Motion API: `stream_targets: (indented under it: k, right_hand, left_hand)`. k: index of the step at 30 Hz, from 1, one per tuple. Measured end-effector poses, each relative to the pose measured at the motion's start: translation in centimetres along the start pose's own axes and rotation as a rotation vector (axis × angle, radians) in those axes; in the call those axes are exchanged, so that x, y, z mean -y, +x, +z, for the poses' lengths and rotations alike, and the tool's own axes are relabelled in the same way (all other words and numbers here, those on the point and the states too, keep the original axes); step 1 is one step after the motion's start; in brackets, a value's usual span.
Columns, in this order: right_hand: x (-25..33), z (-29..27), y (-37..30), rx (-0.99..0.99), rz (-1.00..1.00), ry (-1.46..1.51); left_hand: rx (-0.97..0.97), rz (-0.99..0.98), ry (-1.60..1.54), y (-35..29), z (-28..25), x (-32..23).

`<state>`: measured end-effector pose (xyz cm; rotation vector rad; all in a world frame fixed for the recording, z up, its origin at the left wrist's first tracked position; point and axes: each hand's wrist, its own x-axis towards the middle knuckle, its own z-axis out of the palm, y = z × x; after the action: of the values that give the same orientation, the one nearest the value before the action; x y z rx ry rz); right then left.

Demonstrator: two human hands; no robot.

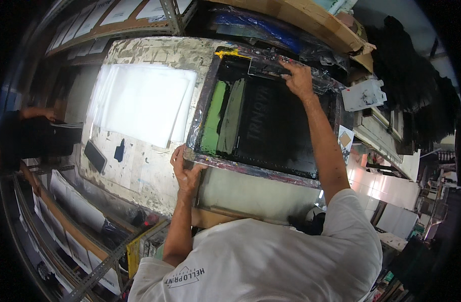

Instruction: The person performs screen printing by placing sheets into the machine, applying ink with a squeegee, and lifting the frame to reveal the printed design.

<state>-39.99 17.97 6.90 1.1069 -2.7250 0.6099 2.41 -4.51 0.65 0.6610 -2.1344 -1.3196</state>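
Stained tabletop (152,176): left fingers (177,157) at frame (260,169) edge, narrow gap to sheets (140,103).

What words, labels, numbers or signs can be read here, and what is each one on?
I won't copy wording, but here is where it stands:
White shirt: small dark lettering with a thin outlined shape, readable.
Framed screen: large, faint lettering on its black area.
White sheets on the upper shelf: dark marks, too small to read.
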Motion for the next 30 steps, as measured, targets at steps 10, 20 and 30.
stream_targets:
  k: [10,20,30]
  right_hand:
    - [13.6,-7.2,-15.9,0.035,0.067,-0.032]
    - [18.4,-19.8,-14.5,-0.252,-0.1,-0.172]
    - [15.1,-25.7,-4.0,-0.285,-0.048,-0.11]
  left_hand:
    - [-0.08,-0.016,-0.178,1.3,-0.5,-2.7]
    - [-0.249,0.103,-0.492,8.4,1.3,-15.2]
    - [0.116,0.262,0.64,2.6,10.6,-4.0]
